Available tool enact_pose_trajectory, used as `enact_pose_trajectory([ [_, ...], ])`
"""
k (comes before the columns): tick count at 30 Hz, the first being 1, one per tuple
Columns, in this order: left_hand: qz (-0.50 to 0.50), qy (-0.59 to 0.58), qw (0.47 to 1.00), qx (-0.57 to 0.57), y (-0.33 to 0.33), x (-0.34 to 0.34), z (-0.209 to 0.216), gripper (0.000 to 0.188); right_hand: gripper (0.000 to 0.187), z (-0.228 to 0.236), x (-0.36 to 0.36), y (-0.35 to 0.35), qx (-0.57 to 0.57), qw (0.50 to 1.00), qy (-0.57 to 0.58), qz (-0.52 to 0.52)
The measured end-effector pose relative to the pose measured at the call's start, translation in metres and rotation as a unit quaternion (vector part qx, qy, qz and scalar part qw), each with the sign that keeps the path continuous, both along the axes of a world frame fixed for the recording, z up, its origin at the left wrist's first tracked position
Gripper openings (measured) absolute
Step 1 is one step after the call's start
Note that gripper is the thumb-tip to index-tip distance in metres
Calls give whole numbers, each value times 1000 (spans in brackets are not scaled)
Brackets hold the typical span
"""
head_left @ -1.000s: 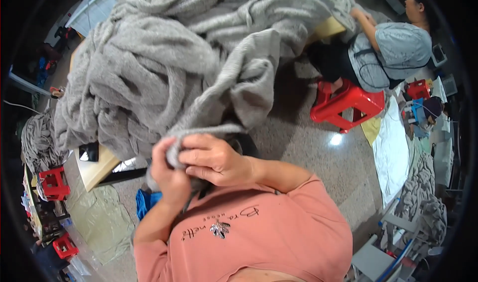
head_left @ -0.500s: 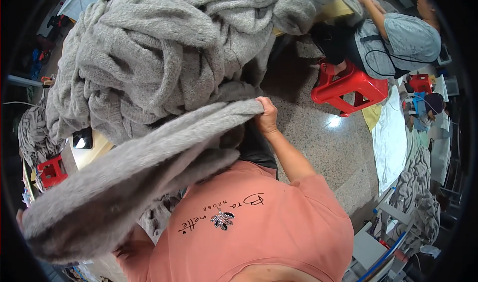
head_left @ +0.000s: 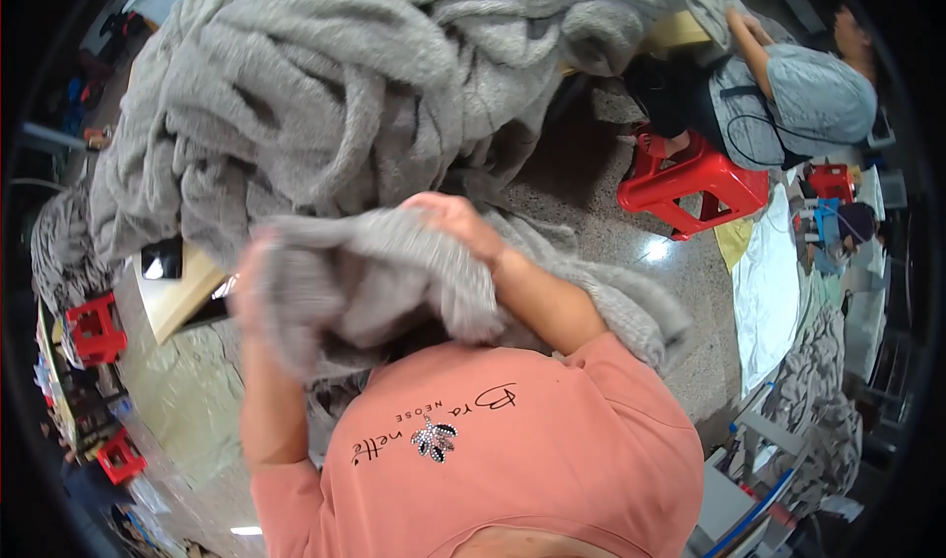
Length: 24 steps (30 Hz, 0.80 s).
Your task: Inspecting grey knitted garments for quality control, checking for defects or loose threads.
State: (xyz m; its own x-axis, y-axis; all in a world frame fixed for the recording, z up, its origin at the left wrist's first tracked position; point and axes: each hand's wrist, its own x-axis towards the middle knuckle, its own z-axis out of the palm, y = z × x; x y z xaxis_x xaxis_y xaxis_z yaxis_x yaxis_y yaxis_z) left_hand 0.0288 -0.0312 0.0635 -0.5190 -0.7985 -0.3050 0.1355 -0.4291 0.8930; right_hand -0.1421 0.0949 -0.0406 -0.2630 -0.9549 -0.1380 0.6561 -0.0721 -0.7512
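A piece of grey fluffy fabric [head_left: 404, 262] hangs bunched in front of my chest, its one end trailing over my right forearm. My right hand [head_left: 458, 228] is closed on its upper edge, fingers bent over the folds. On the other side my left hand [head_left: 254, 272] grips the left edge, blurred by motion and partly covered by the fabric. Just beyond both hands lies a large heap of the same grey fluffy fabric [head_left: 296, 95], in thick folds across the table.
A pale table corner [head_left: 182, 297] with a dark phone-like device [head_left: 163, 260] shows at left. Red stools [head_left: 97, 329] stand beyond it. At far right a person [head_left: 803, 95] sits by a red stool [head_left: 695, 188]. More grey fabric [head_left: 813, 410] is piled at lower right.
The fabric, stretched long toward the lower left before, is now gathered before my chest. My left hand has come up and inward; my right hand has moved left. One end now drapes to the right.
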Motion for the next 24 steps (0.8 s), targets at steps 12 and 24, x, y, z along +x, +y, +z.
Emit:
enact_pose_trajectory([
  [12,-205,-21,886,415,15,-45,-133,54,49,-52,14,24,72,814,524,-241],
  [24,-277,-140,948,-67,25,-36,-115,14,15,-43,10,-3,116,980,138,-89],
])
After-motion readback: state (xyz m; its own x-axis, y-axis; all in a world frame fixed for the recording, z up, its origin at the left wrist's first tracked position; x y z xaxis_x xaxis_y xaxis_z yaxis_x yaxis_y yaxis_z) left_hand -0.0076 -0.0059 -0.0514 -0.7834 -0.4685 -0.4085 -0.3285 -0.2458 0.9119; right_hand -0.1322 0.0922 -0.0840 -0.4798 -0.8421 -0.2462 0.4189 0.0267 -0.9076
